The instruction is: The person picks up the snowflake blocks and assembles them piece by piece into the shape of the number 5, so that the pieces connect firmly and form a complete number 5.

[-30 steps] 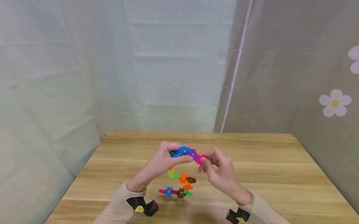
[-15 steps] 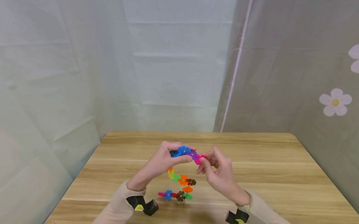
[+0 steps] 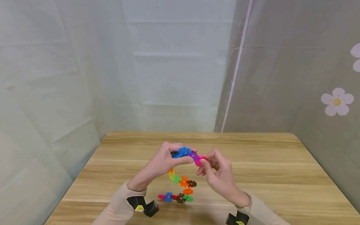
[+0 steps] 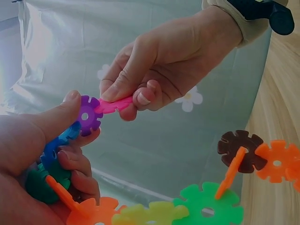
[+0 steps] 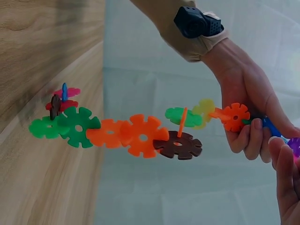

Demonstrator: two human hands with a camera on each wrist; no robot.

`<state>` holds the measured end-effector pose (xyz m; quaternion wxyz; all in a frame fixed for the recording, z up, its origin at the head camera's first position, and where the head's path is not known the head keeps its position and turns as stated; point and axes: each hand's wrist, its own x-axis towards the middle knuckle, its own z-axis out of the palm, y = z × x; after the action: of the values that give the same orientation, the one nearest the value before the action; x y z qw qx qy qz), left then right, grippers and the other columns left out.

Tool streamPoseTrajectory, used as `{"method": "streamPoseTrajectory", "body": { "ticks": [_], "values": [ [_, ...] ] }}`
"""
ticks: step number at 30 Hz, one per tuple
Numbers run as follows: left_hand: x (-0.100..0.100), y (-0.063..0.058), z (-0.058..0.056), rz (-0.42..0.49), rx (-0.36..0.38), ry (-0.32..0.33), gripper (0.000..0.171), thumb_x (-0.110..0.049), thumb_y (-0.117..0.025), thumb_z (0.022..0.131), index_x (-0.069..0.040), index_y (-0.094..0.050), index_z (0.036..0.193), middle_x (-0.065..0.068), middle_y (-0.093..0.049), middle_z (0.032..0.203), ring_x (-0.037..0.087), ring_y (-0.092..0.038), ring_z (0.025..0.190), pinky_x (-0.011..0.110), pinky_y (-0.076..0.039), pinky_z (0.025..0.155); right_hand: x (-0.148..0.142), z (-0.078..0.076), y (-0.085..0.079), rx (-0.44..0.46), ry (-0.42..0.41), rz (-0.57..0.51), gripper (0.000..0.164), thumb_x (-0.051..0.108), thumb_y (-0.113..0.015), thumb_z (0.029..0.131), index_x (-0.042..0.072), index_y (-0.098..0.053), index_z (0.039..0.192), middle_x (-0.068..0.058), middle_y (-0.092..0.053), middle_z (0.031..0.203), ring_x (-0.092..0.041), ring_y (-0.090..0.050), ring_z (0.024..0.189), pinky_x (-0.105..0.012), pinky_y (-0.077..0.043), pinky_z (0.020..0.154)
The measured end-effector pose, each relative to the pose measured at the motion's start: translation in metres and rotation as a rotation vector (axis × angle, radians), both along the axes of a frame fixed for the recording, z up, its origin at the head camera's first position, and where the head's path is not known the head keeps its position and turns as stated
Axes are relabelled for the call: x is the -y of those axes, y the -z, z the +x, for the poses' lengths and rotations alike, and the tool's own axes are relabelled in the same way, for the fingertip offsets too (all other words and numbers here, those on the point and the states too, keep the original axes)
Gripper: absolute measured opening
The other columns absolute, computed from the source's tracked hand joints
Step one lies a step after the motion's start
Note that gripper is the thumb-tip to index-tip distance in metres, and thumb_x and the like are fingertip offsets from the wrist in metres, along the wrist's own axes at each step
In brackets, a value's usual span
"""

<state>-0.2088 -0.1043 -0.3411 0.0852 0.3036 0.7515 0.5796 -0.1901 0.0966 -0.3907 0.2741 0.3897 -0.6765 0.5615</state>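
Observation:
My left hand (image 3: 157, 164) grips the upper part of a long chain of flower-shaped interlocking plastic discs (image 5: 143, 136), its fingers curled round blue and green ones. At the chain's end a purple disc (image 4: 89, 116) sticks out past the left thumb. A pink disc (image 4: 115, 105) meets the purple disc's edge; my right hand (image 3: 222, 176) pinches it between thumb and fingers. How deep their slots fit cannot be seen. From the left hand the chain hangs down through orange, yellow, green and brown discs. Its lowest row holds a blue disc (image 3: 168, 197); whether that row touches the table is unclear.
A wood-grain table (image 3: 274, 185) lies beneath both hands. Pale curtains (image 3: 176, 75) stand behind it and at the sides, with printed flowers on the right. A black wrist camera (image 3: 238, 220) is strapped over each sleeve.
The hanging lower part of the chain has sunk slightly in the head view. Both hands stay nearly in place, with the pink disc still against the purple one.

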Motion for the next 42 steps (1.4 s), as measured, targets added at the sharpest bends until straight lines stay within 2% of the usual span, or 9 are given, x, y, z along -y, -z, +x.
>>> {"method": "streamPoseTrajectory", "body": {
  "ticks": [13,18,23,30,33,39,42],
  "values": [
    [0.0,0.003,-0.001,-0.003,0.024,0.015,0.029,-0.024,-0.071,0.087,-0.002,-0.074,0.105,0.013,-0.068,0.119,0.019,-0.065,0.101,0.026,-0.056,0.084,-0.004,-0.001,0.0,-0.007,-0.031,0.027,0.008,-0.001,-0.056,0.094,-0.007,-0.053,0.09,-0.012,-0.065,0.062,-0.016,-0.063,0.049,-0.018,-0.051,0.046],
    [-0.001,0.004,-0.001,-0.009,0.021,0.011,0.028,-0.023,-0.07,0.088,-0.002,-0.073,0.107,0.013,-0.068,0.119,0.018,-0.065,0.1,0.025,-0.056,0.083,-0.006,-0.002,-0.003,-0.014,-0.03,0.04,0.008,0.0,-0.058,0.093,-0.005,-0.055,0.089,-0.011,-0.066,0.062,-0.013,-0.062,0.048,-0.017,-0.051,0.046],
    [-0.002,0.004,-0.001,-0.014,0.0,0.014,0.029,-0.023,-0.07,0.088,-0.001,-0.073,0.107,0.015,-0.068,0.118,0.015,-0.065,0.095,0.024,-0.055,0.081,-0.008,-0.002,-0.005,-0.009,-0.039,0.056,0.005,-0.006,-0.06,0.09,-0.004,-0.055,0.088,-0.01,-0.066,0.062,-0.007,-0.062,0.049,-0.018,-0.051,0.046],
    [-0.005,0.006,0.0,-0.045,-0.006,-0.013,0.029,-0.025,-0.07,0.087,-0.006,-0.073,0.109,0.012,-0.071,0.112,0.014,-0.065,0.089,0.027,-0.057,0.078,-0.008,-0.001,-0.007,0.005,-0.047,0.085,0.019,-0.019,-0.06,0.083,-0.002,-0.055,0.09,-0.01,-0.065,0.063,-0.006,-0.061,0.05,-0.018,-0.051,0.045],
    [-0.005,0.004,0.0,-0.045,-0.006,-0.016,0.03,-0.024,-0.071,0.087,-0.006,-0.072,0.111,0.01,-0.071,0.114,0.016,-0.066,0.092,0.027,-0.057,0.079,-0.008,-0.002,-0.005,0.007,-0.042,0.075,0.017,-0.017,-0.06,0.084,-0.002,-0.055,0.089,-0.01,-0.065,0.062,-0.005,-0.061,0.051,-0.019,-0.051,0.046],
    [-0.002,-0.006,0.003,-0.098,-0.008,-0.042,0.035,-0.03,-0.073,0.084,-0.011,-0.072,0.113,0.008,-0.072,0.111,0.017,-0.064,0.087,0.026,-0.056,0.074,-0.008,-0.005,-0.005,-0.017,-0.05,0.086,0.009,-0.01,-0.059,0.089,-0.003,-0.054,0.092,-0.009,-0.067,0.068,-0.009,-0.064,0.055,-0.018,-0.053,0.05],
    [-0.002,-0.01,0.004,-0.129,-0.009,-0.062,0.037,-0.032,-0.075,0.082,-0.013,-0.072,0.114,0.007,-0.073,0.109,0.017,-0.065,0.084,0.03,-0.057,0.073,-0.01,-0.006,-0.009,-0.037,-0.011,0.129,0.013,-0.01,-0.061,0.087,-0.001,-0.056,0.095,-0.008,-0.068,0.071,-0.011,-0.064,0.057,-0.017,-0.053,0.053]
  ]
}}
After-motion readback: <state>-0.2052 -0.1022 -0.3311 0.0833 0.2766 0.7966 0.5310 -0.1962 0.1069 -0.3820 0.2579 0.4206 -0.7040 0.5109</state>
